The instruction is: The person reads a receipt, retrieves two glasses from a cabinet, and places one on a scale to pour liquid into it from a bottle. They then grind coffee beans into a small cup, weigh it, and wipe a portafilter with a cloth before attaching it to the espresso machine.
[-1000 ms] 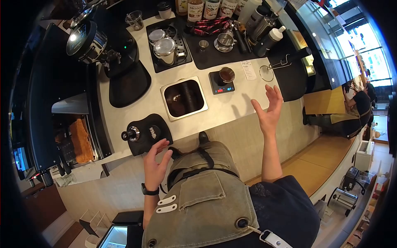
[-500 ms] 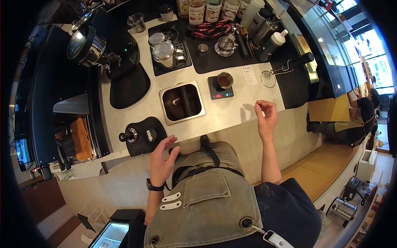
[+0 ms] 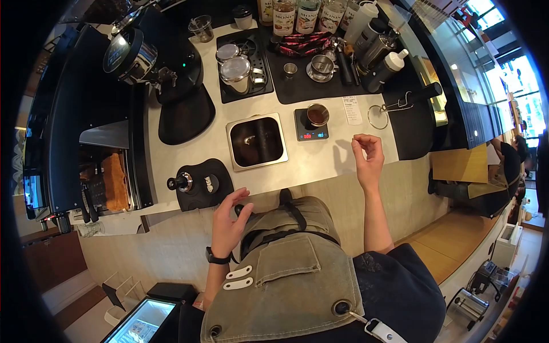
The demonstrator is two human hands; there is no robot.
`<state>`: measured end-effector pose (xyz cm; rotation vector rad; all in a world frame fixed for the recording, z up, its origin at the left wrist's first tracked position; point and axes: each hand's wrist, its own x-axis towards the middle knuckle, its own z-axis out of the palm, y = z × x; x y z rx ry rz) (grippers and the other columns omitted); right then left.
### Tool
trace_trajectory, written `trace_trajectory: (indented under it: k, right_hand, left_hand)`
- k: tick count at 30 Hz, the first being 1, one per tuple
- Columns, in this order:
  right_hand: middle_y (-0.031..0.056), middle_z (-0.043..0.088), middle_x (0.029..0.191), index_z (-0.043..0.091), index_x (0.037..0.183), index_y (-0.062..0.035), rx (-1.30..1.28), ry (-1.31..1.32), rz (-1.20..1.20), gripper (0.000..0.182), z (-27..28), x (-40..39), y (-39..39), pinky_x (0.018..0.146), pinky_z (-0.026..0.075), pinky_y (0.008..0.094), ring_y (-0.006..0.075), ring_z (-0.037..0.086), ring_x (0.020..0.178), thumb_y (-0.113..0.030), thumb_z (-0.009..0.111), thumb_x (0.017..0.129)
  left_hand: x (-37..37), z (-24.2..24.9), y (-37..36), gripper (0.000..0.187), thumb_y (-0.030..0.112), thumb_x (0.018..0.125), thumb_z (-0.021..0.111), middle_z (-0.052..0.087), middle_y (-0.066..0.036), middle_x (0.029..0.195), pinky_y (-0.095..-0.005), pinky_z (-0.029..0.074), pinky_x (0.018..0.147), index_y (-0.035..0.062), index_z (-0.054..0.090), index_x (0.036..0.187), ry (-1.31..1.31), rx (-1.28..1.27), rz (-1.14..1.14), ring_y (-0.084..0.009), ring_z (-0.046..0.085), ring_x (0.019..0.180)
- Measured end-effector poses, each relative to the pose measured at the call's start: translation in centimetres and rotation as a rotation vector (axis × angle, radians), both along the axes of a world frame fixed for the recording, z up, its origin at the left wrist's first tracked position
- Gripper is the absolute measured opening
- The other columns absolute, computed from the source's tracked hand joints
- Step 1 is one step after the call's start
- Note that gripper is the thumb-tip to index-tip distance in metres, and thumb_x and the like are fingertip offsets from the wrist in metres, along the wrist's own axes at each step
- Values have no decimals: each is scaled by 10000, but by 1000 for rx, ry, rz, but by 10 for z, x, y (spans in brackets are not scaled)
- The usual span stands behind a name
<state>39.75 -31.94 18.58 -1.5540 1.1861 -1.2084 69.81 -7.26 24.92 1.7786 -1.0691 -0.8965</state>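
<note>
My left hand (image 3: 230, 222) hovers at the counter's front edge with fingers apart and nothing in it. Nearest to it is a black tamping mat (image 3: 197, 197) bearing a tamper (image 3: 182, 182). My right hand (image 3: 369, 155) is raised over the front of the counter, its fingers curled in toward the thumb; no object shows in it. Beyond it, a small black digital scale (image 3: 305, 132) carries a metal cup of brown coffee grounds (image 3: 318, 115). The scale's display is lit. Left of the scale, a knock box (image 3: 233, 161) with a dark bar is set in the counter.
A coffee grinder (image 3: 132, 60) stands at the left. Steel pitchers (image 3: 235, 71) rest on a drip tray. Syrup bottles (image 3: 307, 18), a cup on a saucer (image 3: 322, 67), a receipt (image 3: 352, 111) and a wire ring stand (image 3: 377, 116) occupy the back and right. Another person bends at far right.
The view has shifted slightly, so the counter items appear a little to the right. Both hands keep nearly the same pose, and nothing has been picked up or put down.
</note>
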Motion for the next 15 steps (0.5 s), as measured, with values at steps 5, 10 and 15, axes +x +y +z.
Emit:
trace_trajectory:
  k: [5,10,15]
  right_hand:
    - [75,697,1130,590,1126,-26,3,8,0,163,3,2,0,954,526,300,139,653,1037,-14,685,994]
    - [132,681,1249,586,1245,-1,-20,45,55,389,-7,17,-9,1017,521,364,228,658,1156,-76,779,916]
    - [214,498,1535,373,1557,3,-78,305,154,1071,-24,69,-31,1209,347,460,362,467,1434,-317,955,717]
  left_hand:
    - [-1,0,0,386,123,966,734,740,-157,1235,-373,530,1004,2,646,1322,11,-8,19,-260,702,1140]
    - [0,-3,-2,390,126,960,741,738,-168,1234,-373,539,991,2,649,1318,6,-18,1,-270,705,1143]
    - [6,-1,7,405,134,966,745,734,-139,1241,-366,536,1010,1,638,1333,-44,-11,-7,-243,702,1139]
